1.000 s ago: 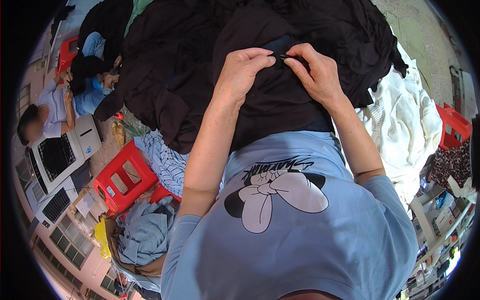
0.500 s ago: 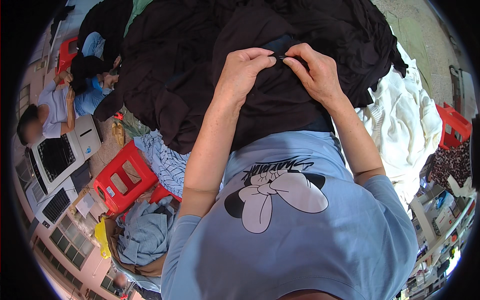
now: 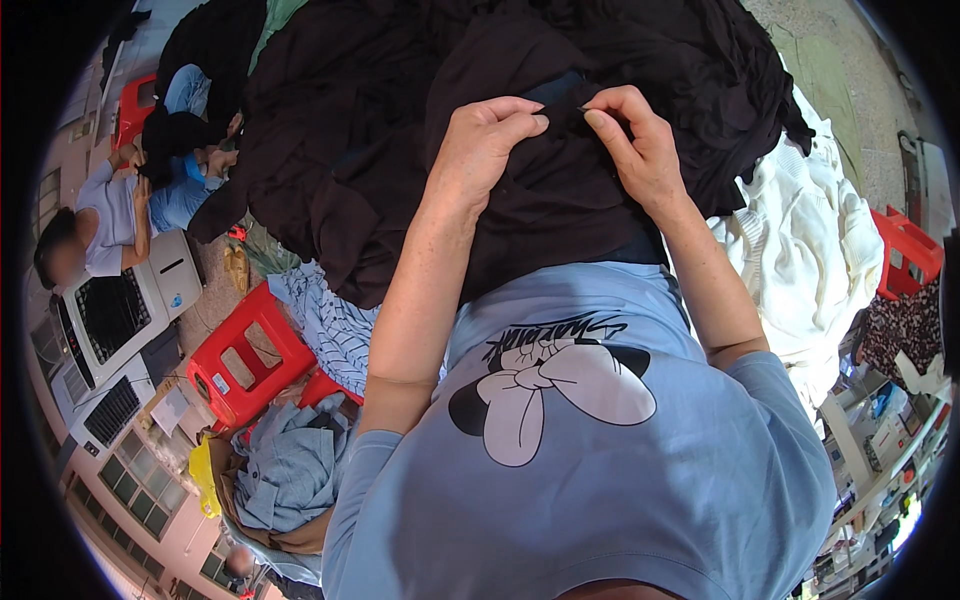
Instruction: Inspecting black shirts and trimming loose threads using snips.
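A large heap of dark, nearly black cloth (image 3: 340,200) covers my lap and spreads away in front of me. Over its middle, my left hand (image 3: 485,145) pinches a fold of that cloth between thumb and forefinger. My right hand (image 3: 640,145) is a short gap to the right, its thumb and forefinger pressed together. Something tiny and dark shows at those right fingertips, too small to name. A dark blue patch of fabric (image 3: 562,88) lies just beyond the two hands.
White knit garments (image 3: 800,240) are piled at my right, beside a red stool (image 3: 905,250). On the left stand another red stool (image 3: 250,355) and a bag of blue clothes (image 3: 290,465). Farther left, a seated person (image 3: 110,215) handles dark cloth near a parked white vehicle (image 3: 130,300).
My right hand has shifted slightly to the right, widening the gap between the fingertips of both hands. The left hand has barely moved.
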Demonstrator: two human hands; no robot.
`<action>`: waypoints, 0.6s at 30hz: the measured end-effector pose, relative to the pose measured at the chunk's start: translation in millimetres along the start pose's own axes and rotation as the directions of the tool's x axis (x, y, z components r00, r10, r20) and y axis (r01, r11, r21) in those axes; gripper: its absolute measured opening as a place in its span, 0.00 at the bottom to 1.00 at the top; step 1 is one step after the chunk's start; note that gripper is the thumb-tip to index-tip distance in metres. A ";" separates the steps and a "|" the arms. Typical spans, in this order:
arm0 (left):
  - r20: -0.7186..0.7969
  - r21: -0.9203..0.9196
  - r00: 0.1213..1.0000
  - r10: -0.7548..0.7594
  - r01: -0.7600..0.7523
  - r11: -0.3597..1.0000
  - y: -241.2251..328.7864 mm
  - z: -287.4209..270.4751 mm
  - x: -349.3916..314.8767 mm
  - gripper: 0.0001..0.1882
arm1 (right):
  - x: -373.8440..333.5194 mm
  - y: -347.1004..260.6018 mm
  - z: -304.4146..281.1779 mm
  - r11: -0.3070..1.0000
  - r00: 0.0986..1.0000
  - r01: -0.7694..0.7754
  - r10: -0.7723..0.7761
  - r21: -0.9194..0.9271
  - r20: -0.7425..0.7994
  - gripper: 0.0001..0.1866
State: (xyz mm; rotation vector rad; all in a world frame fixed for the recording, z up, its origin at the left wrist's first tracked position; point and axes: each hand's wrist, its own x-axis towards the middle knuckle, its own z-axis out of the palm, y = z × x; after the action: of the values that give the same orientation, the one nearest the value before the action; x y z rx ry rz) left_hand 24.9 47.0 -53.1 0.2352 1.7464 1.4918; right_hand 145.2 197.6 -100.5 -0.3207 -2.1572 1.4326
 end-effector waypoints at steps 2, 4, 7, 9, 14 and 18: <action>-0.060 0.181 0.997 0.042 -0.031 0.983 -4.0 -7.0 -2.2 0.10 | -3.7 -6.6 -1.8 0.999 0.999 -0.025 0.023 0.045 0.036 0.07; -0.149 0.556 0.972 0.184 -0.072 0.828 3.8 -5.7 -8.4 0.09 | -8.8 -6.6 -1.3 0.999 0.992 0.044 -0.041 -0.026 0.119 0.09; -0.105 0.550 0.915 0.389 -0.273 0.789 12.9 1.1 -4.4 0.10 | -8.2 -15.9 0.0 0.951 0.948 0.278 -0.249 -0.137 0.200 0.11; 0.013 0.651 0.868 0.496 -0.384 0.655 24.2 8.6 3.1 0.13 | -7.5 -19.5 2.1 0.903 0.910 0.387 -0.342 -0.185 0.235 0.11; 0.358 0.854 0.724 0.590 -0.510 0.108 21.1 24.9 34.1 0.13 | -12.7 -25.1 8.6 0.851 0.851 0.488 -0.414 -0.196 0.322 0.11; 0.349 0.840 0.820 0.453 -0.488 0.236 25.7 33.0 35.9 0.10 | -17.0 -25.2 2.4 0.896 0.894 0.414 -0.366 -0.162 0.260 0.11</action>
State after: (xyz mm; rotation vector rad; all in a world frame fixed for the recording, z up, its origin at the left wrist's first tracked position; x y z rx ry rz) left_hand 14.5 100.6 -45.4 1.5020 2.4473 0.6197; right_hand 160.3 177.3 -83.4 0.2093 -2.3890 1.0489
